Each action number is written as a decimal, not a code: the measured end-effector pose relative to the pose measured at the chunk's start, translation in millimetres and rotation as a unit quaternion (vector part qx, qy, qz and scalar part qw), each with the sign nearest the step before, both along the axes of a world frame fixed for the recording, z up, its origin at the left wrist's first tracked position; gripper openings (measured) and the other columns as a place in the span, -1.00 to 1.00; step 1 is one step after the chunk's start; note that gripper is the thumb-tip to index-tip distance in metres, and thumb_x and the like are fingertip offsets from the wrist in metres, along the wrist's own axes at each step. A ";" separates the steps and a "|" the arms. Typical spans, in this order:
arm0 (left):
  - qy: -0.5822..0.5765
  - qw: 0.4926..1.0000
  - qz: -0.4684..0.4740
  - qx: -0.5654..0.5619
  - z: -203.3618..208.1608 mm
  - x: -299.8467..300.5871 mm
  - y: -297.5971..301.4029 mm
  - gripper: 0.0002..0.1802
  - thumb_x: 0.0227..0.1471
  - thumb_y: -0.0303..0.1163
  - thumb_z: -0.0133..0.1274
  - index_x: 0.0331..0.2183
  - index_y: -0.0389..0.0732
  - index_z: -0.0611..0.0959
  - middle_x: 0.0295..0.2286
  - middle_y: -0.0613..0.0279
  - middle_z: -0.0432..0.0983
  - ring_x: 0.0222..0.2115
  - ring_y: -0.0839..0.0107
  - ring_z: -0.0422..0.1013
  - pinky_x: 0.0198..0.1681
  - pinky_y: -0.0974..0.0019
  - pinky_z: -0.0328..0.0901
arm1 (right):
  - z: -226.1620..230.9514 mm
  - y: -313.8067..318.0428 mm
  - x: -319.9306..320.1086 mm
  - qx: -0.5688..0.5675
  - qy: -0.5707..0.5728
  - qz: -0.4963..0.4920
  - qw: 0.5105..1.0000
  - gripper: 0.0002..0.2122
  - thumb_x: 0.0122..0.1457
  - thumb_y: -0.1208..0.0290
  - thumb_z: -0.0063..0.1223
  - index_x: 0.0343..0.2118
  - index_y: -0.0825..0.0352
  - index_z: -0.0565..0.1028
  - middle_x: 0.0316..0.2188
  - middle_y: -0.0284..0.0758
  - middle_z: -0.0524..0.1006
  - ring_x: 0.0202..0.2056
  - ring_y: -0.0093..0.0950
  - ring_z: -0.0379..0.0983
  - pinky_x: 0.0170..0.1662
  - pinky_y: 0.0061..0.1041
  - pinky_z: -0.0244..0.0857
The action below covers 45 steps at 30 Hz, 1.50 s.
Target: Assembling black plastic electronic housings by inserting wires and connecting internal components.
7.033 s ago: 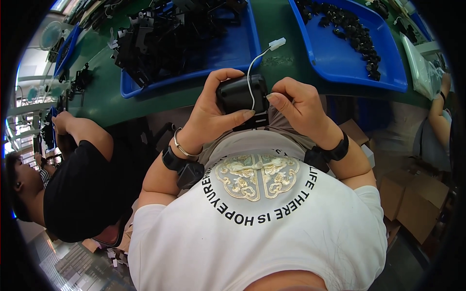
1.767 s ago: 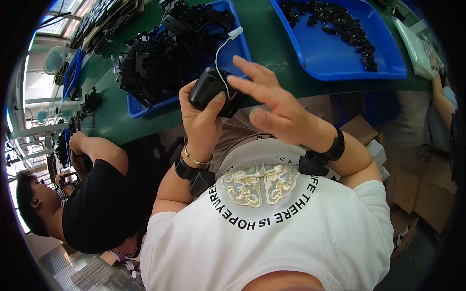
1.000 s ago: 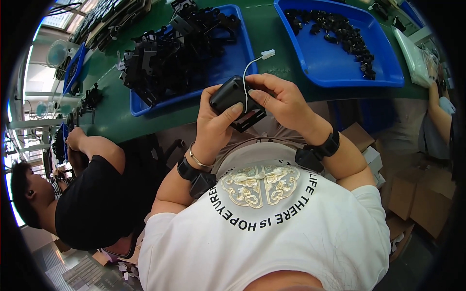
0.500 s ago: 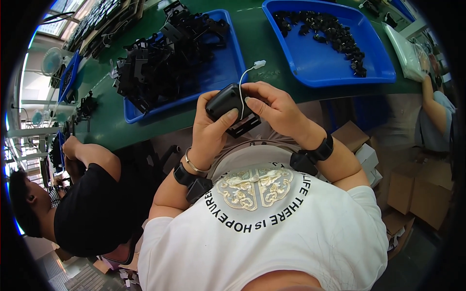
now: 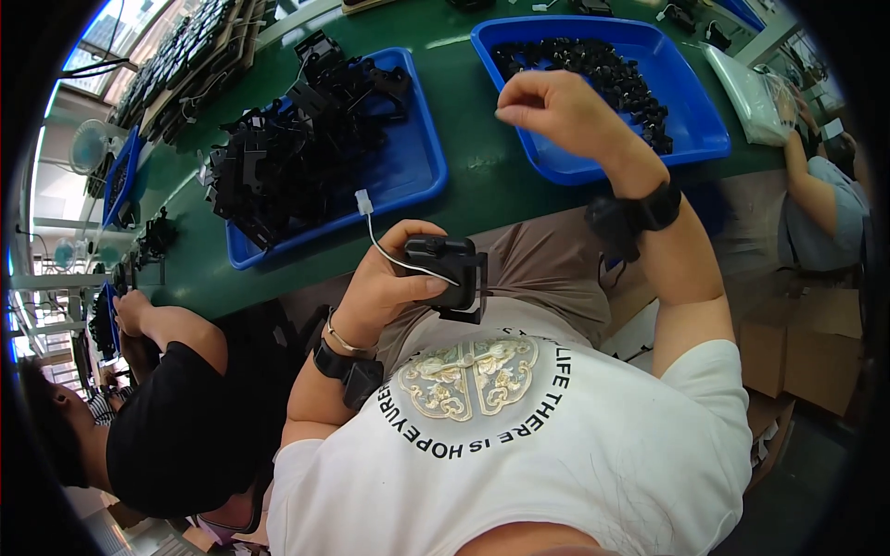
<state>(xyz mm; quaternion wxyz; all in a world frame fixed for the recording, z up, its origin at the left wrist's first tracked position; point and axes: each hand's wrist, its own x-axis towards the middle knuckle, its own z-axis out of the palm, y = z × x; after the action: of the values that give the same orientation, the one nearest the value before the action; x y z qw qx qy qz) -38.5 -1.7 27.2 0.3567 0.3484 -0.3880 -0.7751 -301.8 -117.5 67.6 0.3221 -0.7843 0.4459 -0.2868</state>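
Note:
My left hand (image 5: 394,283) grips a black plastic case (image 5: 454,255) above my lap, the thumb lying across its face. A white cable (image 5: 382,250) crosses the case and runs up past my fingers to a white connector plug (image 5: 363,201) at the edge of the left tray. Along the right side of the case is a black bracket-like frame (image 5: 481,283). My right hand (image 5: 556,107) is raised over the near left rim of the right blue tray (image 5: 556,173). Its fingers are loosely curled, with the thumb apart from them, and nothing shows in it.
Black plastic brackets (image 5: 278,157) are heaped in the left blue tray (image 5: 428,190). Small black parts (image 5: 630,88) lie in the right tray. Both trays stand on a green table (image 5: 491,213). A co-worker in black (image 5: 185,426) sits at left; cardboard boxes (image 5: 807,347) stand at right.
My right hand has let go of the case and moved up and right to the right tray. In my left hand the case has turned and dropped nearer my body, its cable swinging left.

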 end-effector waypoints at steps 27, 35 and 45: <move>0.205 0.979 0.015 0.000 -18.6 20.5 4.5 -0.43 -0.06 -0.52 0.04 0.02 -0.35 0.28 -0.15 0.00 0.41 -0.18 0.27 0.43 -0.10 0.20 0.34 | -40.0 -69.4 -45.1 0.000 0.198 0.073 0.977 -0.74 -0.06 0.61 0.09 -0.23 0.40 0.48 -0.35 -0.26 0.54 -0.30 -0.45 0.48 -0.12 -0.53 0.33; 0.193 0.979 0.063 0.012 -13.0 15.0 7.6 -0.45 -0.03 -0.56 0.00 0.03 -0.33 0.26 -0.16 -0.01 0.41 -0.18 0.23 0.43 -0.12 0.15 0.37 | -38.8 -64.5 -49.8 -0.014 0.172 0.078 0.982 -0.78 -0.04 0.60 0.09 -0.27 0.42 0.47 -0.39 -0.32 0.52 -0.32 -0.54 0.45 -0.16 -0.59 0.32; 0.200 0.975 0.093 0.015 -18.2 17.6 3.9 -0.50 0.03 -0.54 -0.05 0.03 -0.23 0.27 -0.16 0.00 0.40 -0.28 0.24 0.48 -0.36 0.22 0.49 | 5.7 49.1 -7.5 0.044 -0.184 0.083 0.978 -0.80 0.01 0.64 0.08 -0.26 0.36 0.44 -0.35 -0.40 0.46 -0.33 -0.64 0.41 -0.21 -0.67 0.32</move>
<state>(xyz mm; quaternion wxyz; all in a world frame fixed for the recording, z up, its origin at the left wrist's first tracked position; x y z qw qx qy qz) -21.0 2.2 9.0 0.4923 0.2266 -0.2627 -0.7983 -309.3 -68.4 73.4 0.4559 -0.7375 0.3242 -0.3784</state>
